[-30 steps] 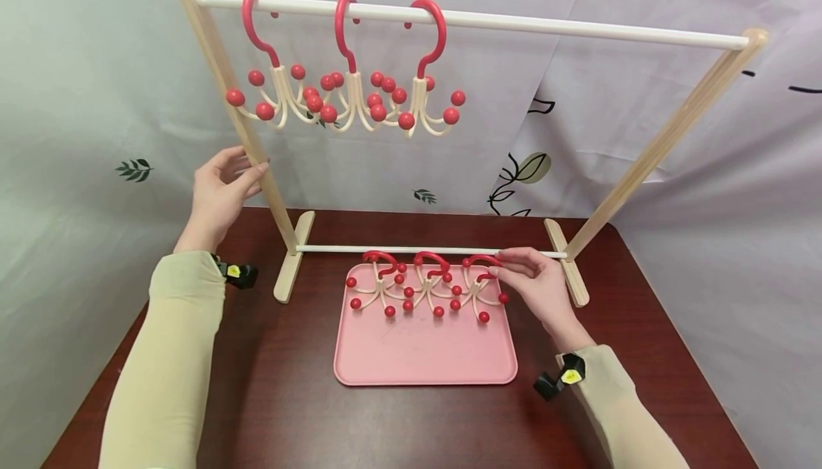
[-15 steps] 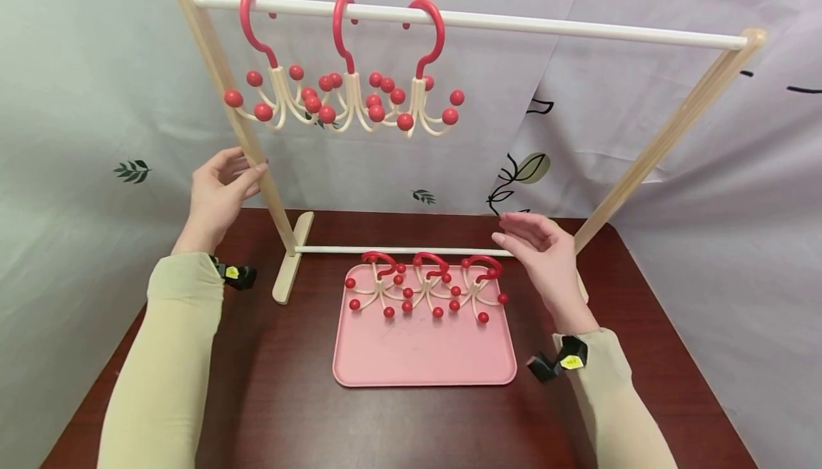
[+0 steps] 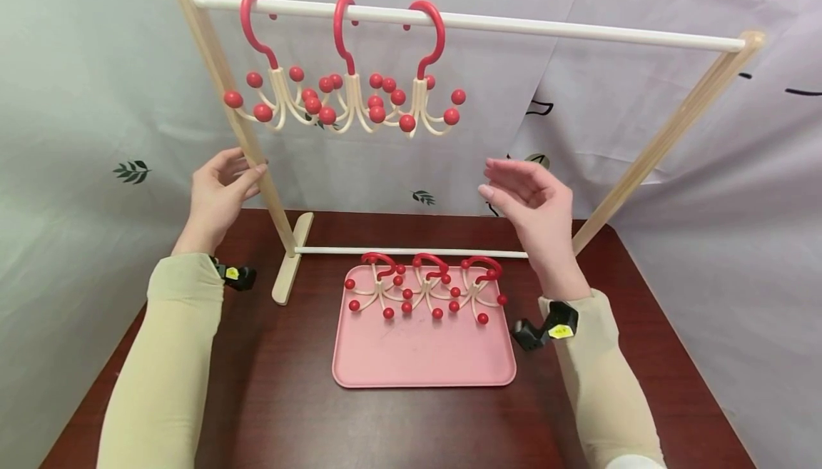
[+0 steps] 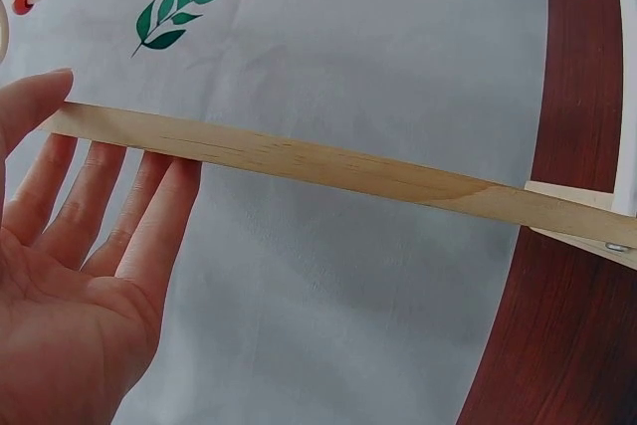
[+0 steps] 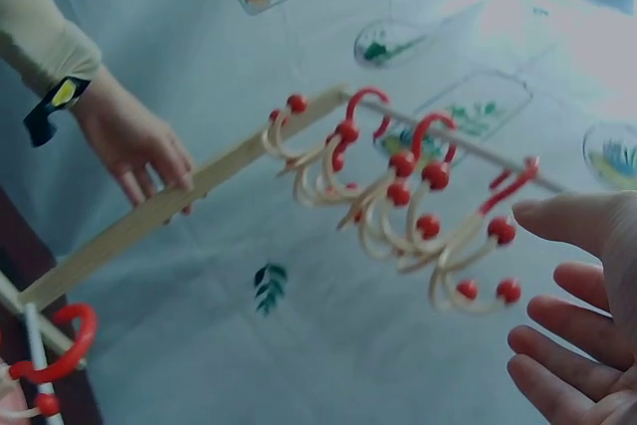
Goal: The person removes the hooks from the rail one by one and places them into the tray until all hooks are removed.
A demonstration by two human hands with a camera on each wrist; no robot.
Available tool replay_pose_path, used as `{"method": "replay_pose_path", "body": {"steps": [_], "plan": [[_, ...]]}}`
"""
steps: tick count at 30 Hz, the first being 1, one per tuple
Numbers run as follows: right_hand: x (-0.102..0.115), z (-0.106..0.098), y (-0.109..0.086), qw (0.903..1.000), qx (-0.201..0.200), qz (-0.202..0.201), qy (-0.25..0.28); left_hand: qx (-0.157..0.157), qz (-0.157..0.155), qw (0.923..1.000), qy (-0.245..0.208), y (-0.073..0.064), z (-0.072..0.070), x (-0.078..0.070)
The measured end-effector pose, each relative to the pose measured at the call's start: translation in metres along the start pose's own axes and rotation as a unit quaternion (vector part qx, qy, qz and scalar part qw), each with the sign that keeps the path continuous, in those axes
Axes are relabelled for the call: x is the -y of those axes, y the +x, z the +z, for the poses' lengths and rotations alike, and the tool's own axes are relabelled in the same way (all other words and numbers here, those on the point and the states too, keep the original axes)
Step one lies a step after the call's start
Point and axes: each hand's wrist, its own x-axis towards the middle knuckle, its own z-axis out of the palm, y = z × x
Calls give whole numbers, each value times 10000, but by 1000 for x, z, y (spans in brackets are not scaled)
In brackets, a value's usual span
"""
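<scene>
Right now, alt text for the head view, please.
A left hand holds a wooden rack by one post; the empty right hand hovers. Three red-hooked hangers hang from the top rod; three more lie on a pink tray below.

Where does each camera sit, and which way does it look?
Head: worn on the head, facing forward and down at the rack and pink tray; the left hand, right hand and both sleeves show.
Left wrist: worn on that wrist, facing the wooden post; the palm and left fingers show.
Right wrist: worn on that wrist, facing three hung hangers; right fingers show at the right edge, left hand and sleeve beyond.
Shared: head and right wrist both see the hung hangers and left hand at the wooden post.
</scene>
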Motion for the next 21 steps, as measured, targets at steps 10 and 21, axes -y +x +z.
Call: {"method": "replay_pose_path", "body": {"steps": [10, 21], "plan": [[38, 19, 53, 9986, -159, -369, 332, 5, -3, 10000, -12, 0, 0, -1], [66, 42, 99, 9990, -222, -186, 340, 35, -20, 10000, 35, 1, -1, 1]]}}
